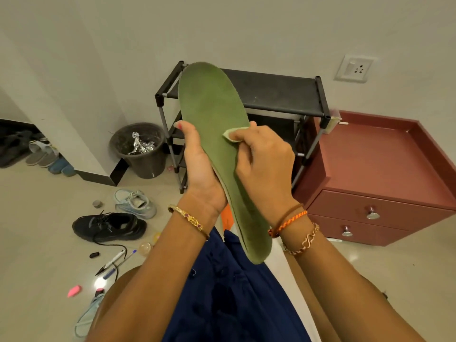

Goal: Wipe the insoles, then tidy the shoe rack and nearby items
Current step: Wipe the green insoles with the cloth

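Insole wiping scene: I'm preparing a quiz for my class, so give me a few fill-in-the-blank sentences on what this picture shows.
1. The left hand holds a ____ insole.
2. The right hand presses a small ____ against the insole.
3. Crumpled foil lies in the ____ beside the rack.
4. A black ____ lies on the floor, left of the person.

Missing words: green; cloth; bin; shoe

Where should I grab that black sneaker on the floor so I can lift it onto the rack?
Take the black sneaker by the rim of its open collar, coming from above. It sits upright on its sole with the opening facing up, so fingers can hook inside. Its loose lace trails across the floor.
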